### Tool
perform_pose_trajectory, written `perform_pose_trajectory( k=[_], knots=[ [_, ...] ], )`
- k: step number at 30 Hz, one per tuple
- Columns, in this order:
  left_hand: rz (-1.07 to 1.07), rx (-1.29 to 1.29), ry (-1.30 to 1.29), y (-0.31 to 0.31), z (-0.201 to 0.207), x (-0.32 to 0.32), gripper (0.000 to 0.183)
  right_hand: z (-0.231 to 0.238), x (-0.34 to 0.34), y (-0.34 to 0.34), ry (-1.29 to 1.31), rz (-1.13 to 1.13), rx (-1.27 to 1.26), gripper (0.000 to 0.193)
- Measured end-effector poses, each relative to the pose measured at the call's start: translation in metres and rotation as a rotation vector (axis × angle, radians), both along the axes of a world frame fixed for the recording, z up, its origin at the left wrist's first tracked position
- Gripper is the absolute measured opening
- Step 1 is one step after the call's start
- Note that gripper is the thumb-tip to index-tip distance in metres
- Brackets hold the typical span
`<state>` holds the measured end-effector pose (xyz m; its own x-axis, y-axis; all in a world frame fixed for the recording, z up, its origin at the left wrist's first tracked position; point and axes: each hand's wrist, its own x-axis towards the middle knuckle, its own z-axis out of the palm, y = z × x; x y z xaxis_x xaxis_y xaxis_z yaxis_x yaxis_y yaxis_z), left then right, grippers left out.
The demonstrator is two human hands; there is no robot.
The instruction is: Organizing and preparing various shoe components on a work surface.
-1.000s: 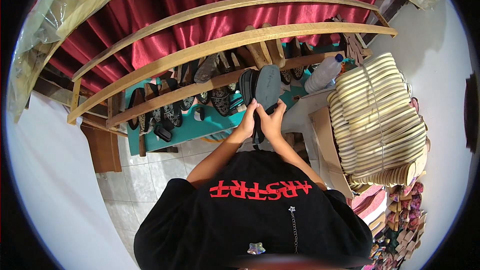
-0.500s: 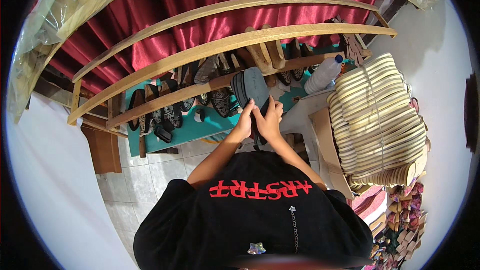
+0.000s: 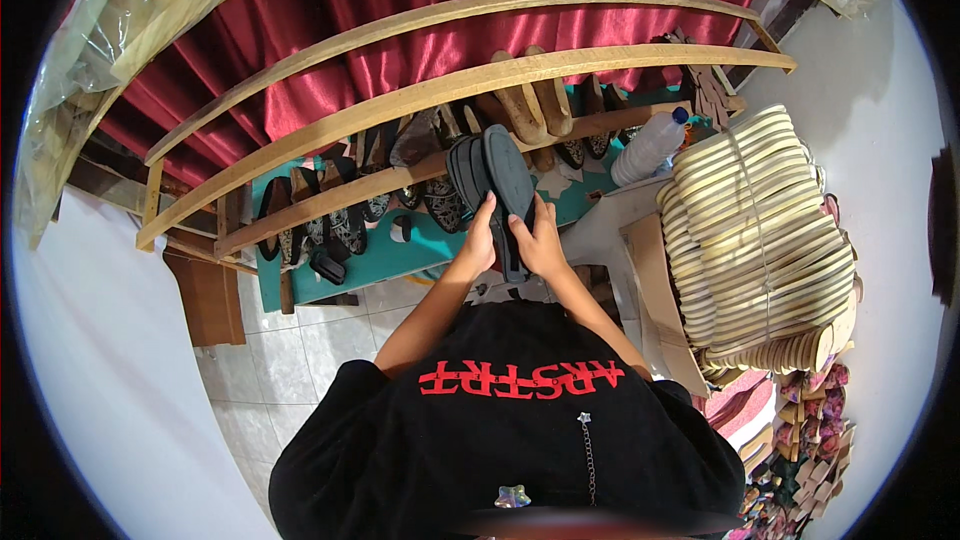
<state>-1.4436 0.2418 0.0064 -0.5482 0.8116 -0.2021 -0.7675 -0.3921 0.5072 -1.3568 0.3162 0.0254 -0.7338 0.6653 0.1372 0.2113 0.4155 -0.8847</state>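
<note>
Together, our two hands were closed around a small stack of dark shoe soles [image 3: 497, 180] at the middle of the frame — the left hand [image 3: 478, 245] gripped the stack's near end from the left, the right hand [image 3: 540, 245] clasped it from the right, thumbs up along the edges. The soles stood on edge, fanned a little, their far ends reaching up toward the lower wooden rail [image 3: 420, 95] of the rack. By our judgement the step in hand was squaring or sorting the stack; a next move would call for a firm pinch so no sole slid out of the fan. Room was tight above — the curved rails and the sandals [image 3: 340, 220] leaning on the teal shelf [image 3: 400, 255] sat just beyond the soles. To the right, a plastic bottle [image 3: 648, 145] and a tied bundle of pale soles [image 3: 765, 230] crowded the frame. Open space lay at lower left, over the tiled floor [image 3: 300, 360].
</note>
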Motion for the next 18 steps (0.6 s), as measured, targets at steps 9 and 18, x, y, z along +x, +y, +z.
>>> perform_pose_trajectory(
  k=[9,18],
  knots=[
    [0.086,-0.145,0.162,-0.002,-0.011,-0.007,0.031,0.009,0.002,-0.002,0.133,-0.089,0.109,0.066],
    [-0.008,-0.100,0.017,-0.012,-0.009,-0.016,0.024,-0.007,-0.004,0.008,0.492,-0.177,-0.330,0.055]
  ],
)
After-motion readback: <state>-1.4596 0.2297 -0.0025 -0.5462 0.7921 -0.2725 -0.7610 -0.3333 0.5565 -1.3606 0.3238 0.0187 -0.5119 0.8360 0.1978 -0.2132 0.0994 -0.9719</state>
